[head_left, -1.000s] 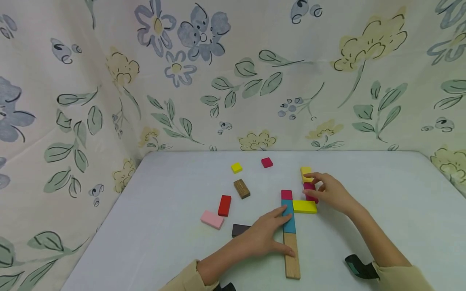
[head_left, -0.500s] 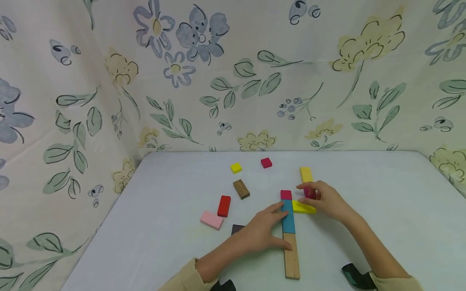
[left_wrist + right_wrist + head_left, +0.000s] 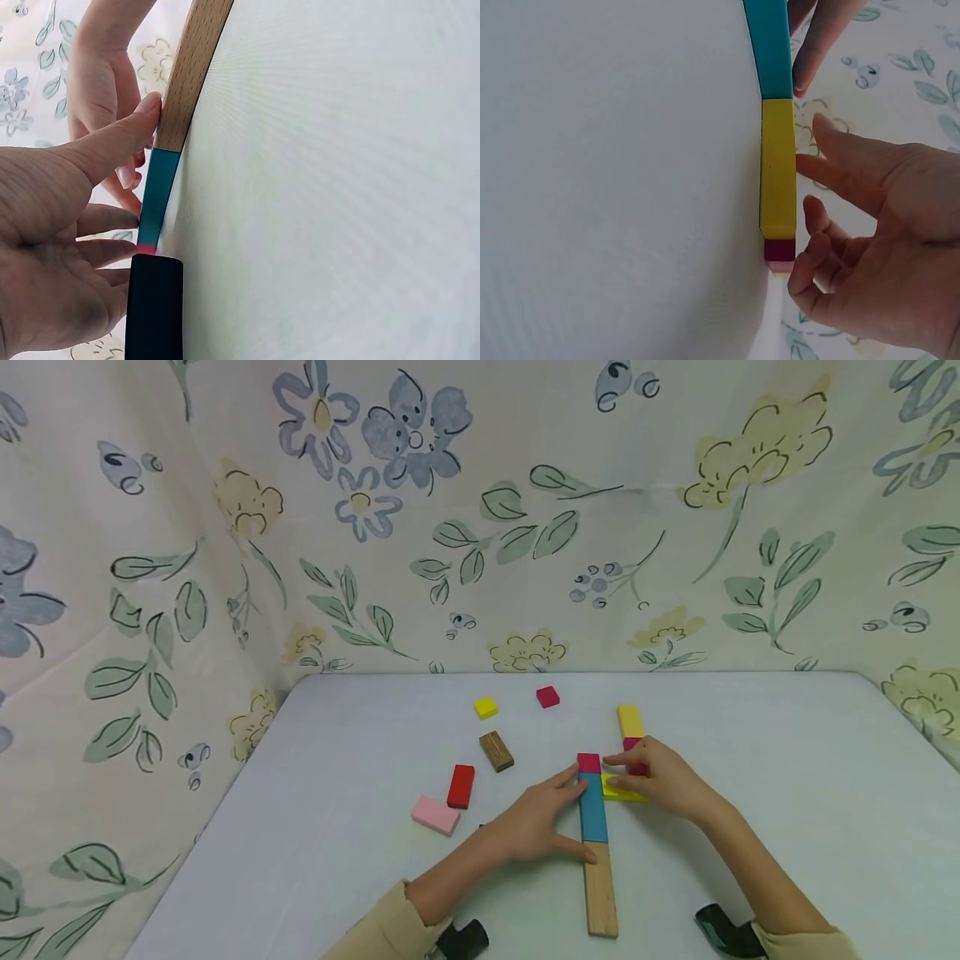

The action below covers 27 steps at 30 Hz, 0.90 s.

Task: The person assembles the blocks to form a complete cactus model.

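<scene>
My left hand [image 3: 532, 822] rests along a row of toy blocks. Its fingertips touch the blue block [image 3: 593, 814] and the crimson cube [image 3: 588, 763] above it, while its thumb lies on the long bare-wood block [image 3: 601, 897]. Beside the blue block, a yellow block [image 3: 778, 165] sticks out to the right. My right hand [image 3: 667, 781] is over that yellow block, one fingertip touching it and the thumb raised in the right wrist view; the other fingers are loosely bent. Partly behind this hand, a crimson block [image 3: 632, 744] stands against another yellow block [image 3: 631, 721].
Loose blocks lie on the white table [image 3: 337, 760] to the left: pink [image 3: 435, 816], red [image 3: 461, 787], brown [image 3: 497, 751], a small yellow one [image 3: 486, 707] and a crimson one [image 3: 548, 697]. My left forearm hides most of a dark block. Floral cloth [image 3: 480, 568] hangs behind.
My right hand has moved left and nearer, from the crimson block to the yellow one. My left hand has slid slightly up the row, its fingertips reaching the crimson cube.
</scene>
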Motion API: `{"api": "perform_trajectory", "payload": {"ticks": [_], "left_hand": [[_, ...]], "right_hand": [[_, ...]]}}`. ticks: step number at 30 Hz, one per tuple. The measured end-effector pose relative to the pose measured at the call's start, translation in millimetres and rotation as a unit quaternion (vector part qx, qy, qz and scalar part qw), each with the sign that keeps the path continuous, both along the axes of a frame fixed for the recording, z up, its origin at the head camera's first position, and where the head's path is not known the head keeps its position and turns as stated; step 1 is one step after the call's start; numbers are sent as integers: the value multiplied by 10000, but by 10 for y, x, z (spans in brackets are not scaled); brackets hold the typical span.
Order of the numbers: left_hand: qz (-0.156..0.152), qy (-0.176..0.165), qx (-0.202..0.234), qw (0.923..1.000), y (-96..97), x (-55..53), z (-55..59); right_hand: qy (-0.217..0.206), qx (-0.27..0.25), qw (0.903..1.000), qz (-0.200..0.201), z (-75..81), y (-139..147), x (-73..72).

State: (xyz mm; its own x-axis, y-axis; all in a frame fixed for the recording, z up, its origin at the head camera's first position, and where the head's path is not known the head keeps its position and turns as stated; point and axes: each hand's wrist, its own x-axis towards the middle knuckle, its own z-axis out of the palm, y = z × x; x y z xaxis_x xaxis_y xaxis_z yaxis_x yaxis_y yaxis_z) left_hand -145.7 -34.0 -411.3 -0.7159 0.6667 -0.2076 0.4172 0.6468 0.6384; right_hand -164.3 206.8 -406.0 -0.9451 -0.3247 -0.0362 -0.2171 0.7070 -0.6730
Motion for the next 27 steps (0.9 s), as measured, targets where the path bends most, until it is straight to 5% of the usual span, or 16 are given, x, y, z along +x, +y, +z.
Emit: {"api": "perform_trajectory", "payload": {"ticks": [7,12,27], "left_hand": [[-155,222,-34,9996,-11,-47,-110],[-79,4,31,10000,-14,-13,-20],[-13,-3,-20,10000,0,-2,-22]], "right_hand": [[-29,-39,9999,98,-15,-8,10],[-26,-97,9999,113,-24,-29,22],[64,-65,9999,123,-12,-41,41]]}}
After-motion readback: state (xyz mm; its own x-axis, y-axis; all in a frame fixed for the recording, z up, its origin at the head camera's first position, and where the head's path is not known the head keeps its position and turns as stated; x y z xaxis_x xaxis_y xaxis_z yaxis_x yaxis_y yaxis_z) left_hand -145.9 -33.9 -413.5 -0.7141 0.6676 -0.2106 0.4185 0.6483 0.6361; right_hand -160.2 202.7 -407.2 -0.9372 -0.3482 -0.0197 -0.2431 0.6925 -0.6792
